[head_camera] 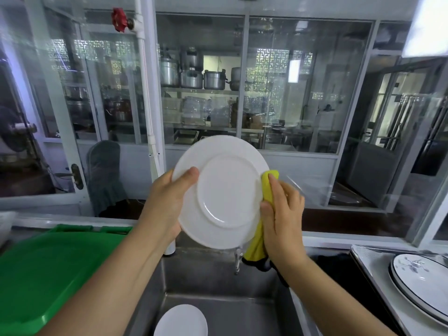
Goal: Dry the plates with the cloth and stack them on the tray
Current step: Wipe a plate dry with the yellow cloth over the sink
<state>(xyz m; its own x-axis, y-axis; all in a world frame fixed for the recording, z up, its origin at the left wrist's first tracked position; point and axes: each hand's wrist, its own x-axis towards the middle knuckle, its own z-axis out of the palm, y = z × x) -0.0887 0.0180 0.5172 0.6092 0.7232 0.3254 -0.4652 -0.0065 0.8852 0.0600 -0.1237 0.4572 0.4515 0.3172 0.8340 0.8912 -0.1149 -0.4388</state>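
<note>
A white plate (225,192) is held up over the sink, tilted, with its underside toward me. My left hand (167,202) grips its left rim, thumb on the near face. My right hand (282,214) holds a yellow cloth (268,187) wrapped around the plate's right rim; the cloth's tail hangs down below the hand. Another white plate (181,320) lies in the bottom of the sink. On the right, a steel tray (373,265) carries stacked plates with dark rims and a blue flower print (421,282).
A steel sink (218,282) lies below my hands, with a tap spout (238,260) at its back wall. A green plastic lid or bin (48,270) sits to the left. A white pipe (148,93) with a red valve rises behind, before glass partitions.
</note>
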